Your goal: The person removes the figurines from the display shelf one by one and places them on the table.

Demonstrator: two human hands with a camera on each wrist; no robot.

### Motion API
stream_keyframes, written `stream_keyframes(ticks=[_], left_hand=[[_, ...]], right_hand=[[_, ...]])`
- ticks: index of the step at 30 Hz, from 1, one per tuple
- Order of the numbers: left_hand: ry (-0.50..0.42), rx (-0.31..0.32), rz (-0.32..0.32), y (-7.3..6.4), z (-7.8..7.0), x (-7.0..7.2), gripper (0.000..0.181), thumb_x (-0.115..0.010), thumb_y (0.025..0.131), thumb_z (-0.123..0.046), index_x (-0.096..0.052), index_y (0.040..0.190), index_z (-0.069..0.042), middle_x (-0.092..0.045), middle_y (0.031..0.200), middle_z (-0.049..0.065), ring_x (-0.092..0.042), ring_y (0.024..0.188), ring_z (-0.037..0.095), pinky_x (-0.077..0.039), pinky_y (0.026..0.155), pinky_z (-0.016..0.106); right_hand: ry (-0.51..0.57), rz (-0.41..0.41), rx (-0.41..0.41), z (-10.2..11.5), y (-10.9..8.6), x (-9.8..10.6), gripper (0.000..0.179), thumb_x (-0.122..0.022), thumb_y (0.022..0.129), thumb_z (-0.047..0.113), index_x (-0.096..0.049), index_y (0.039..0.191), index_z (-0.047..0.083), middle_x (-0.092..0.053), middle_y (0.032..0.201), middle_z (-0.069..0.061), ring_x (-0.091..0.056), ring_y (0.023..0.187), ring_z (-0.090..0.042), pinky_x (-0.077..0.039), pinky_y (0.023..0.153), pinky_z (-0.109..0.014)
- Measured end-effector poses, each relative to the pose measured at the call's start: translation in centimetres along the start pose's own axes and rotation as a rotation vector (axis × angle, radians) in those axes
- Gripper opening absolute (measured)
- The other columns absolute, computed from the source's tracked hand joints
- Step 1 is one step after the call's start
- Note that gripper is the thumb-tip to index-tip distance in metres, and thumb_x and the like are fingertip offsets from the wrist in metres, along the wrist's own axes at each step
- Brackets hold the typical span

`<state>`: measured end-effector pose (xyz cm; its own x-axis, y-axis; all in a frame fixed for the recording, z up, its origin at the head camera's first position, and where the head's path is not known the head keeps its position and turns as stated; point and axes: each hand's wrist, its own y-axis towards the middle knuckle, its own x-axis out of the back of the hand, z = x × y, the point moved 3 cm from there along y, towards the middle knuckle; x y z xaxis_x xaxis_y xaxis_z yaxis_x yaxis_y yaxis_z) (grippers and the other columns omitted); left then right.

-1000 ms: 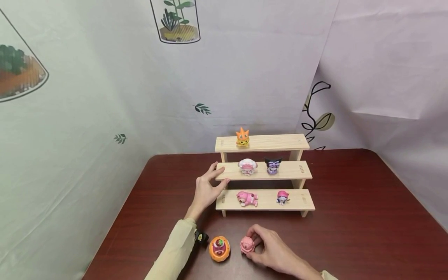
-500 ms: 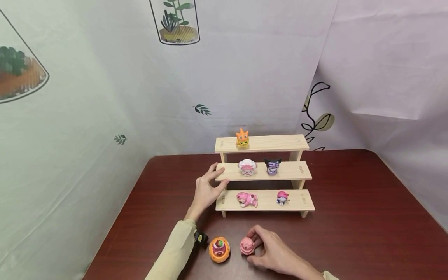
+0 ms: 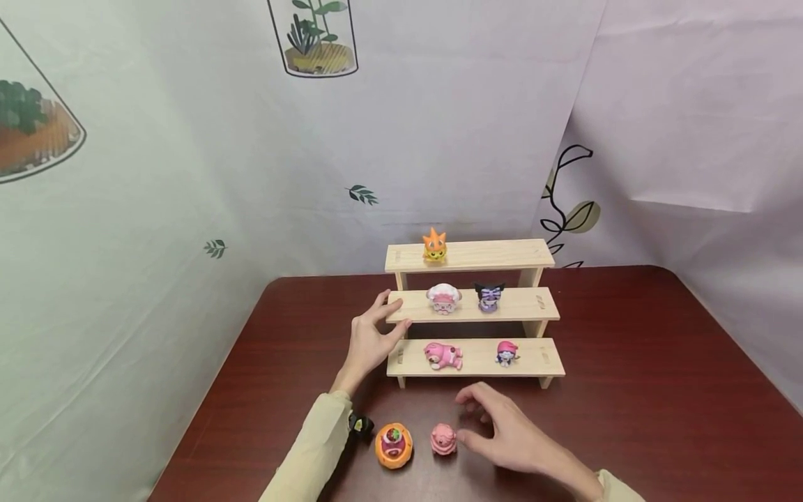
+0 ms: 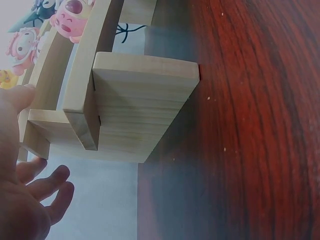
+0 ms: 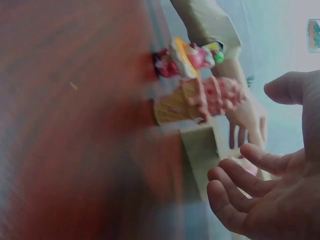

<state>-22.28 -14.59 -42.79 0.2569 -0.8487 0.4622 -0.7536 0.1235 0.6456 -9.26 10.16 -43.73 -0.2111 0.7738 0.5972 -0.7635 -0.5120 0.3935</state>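
My left hand (image 3: 370, 341) grips the left end of the middle shelf of a three-tier wooden display stand (image 3: 489, 256), thumb at the front edge and fingers at the end. In the left wrist view the stand's side panel (image 4: 140, 100) fills the middle. A pink-topped ice-cream-cone figurine (image 3: 443, 439) stands upright on the table; its waffle base (image 5: 172, 106) shows in the right wrist view. Just right of it is my right hand (image 3: 511, 436), holding nothing, its fingers loosely bent and spread. To the cone's left stands an orange figurine with a strawberry on top (image 3: 393, 446).
On the stand are an orange-and-yellow figurine (image 3: 435, 247) on top, a white-and-pink one (image 3: 443, 300) and a black-eared purple one (image 3: 488, 298) in the middle, and a lying pink bear (image 3: 442, 355) and a pink-hatted figurine (image 3: 506, 353) below. A patterned cloth hangs behind.
My right hand has let go of the ice-cream-cone figurine and moved slightly up and to the right, fingers spreading. The figurine stays in place. My left hand has not moved.
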Motion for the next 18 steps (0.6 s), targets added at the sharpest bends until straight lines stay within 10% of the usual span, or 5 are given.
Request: stream_keyframes(ticks=[18], left_hand=[[-0.006,0.001,0.007,0.0,0.0,0.0,0.042,-0.084,0.082,-0.016,-0.073,0.12,-0.002,-0.058,0.136,0.021,-0.055,0.126,0.031,-0.048,0.096,0.046]], right_hand=[[-0.041,-0.161,0.066,1.0,6.6,6.5,0.028,-0.074,0.082,-0.001,-0.064,0.108,0.006,-0.068,0.099,-0.002,-0.067,0.081,-0.02,-0.053,0.061,-0.03]])
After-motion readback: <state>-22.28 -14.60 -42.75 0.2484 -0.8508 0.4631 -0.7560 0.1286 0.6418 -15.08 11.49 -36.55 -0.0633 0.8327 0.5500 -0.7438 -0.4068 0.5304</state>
